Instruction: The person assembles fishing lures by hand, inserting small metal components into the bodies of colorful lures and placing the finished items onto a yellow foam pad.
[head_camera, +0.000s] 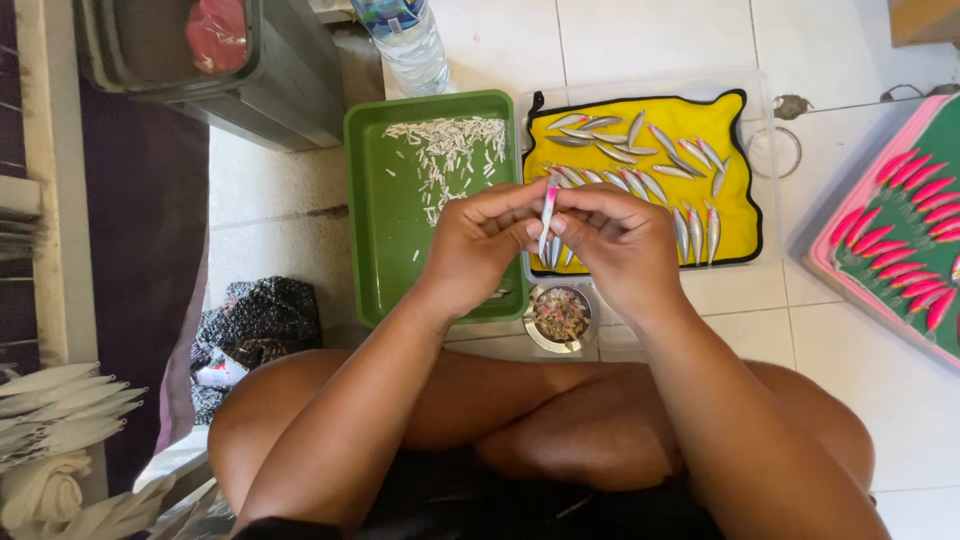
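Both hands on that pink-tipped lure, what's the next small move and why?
Probably finish working the lure, then lay it on the yellow mat. The left hand and right hand pinch it upright between their fingertips, above the edge between the green tray of small white pieces and the mat where similar silver lures lie in rows. What the fingers do to it is too small to tell.

Bare forearms, no sleeves; bare knees; dark black garment at lap; no rings visible.

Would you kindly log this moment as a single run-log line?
left hand: pinching fishing lure | right hand: pinching same lure | behind: green tray, yellow mat with silver lures
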